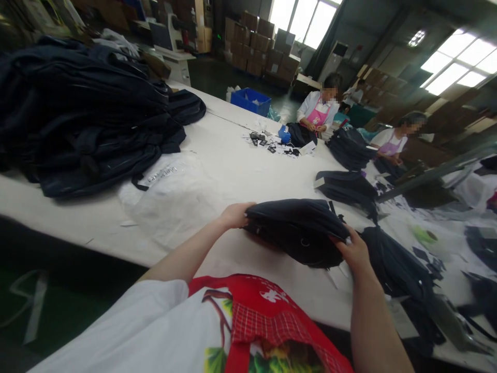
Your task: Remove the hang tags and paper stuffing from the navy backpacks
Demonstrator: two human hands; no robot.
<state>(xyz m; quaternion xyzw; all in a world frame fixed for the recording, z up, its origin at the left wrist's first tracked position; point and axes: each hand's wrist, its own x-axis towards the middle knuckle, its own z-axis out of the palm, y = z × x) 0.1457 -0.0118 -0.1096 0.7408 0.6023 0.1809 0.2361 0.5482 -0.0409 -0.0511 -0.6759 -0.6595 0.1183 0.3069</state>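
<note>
Fingers [239, 211] clasp opposite ends, dark bag [295, 223] between.

Both forearms are bare and extend forward, with the hands well apart. The left forearm [186, 251] slants inward to the left hand [235, 215], its fingers closed in a grip and partly hidden. The right forearm [373, 311] rises more steeply, leaning inward to the right hand [356, 253], likewise gripping, its fingertips largely concealed.
</note>
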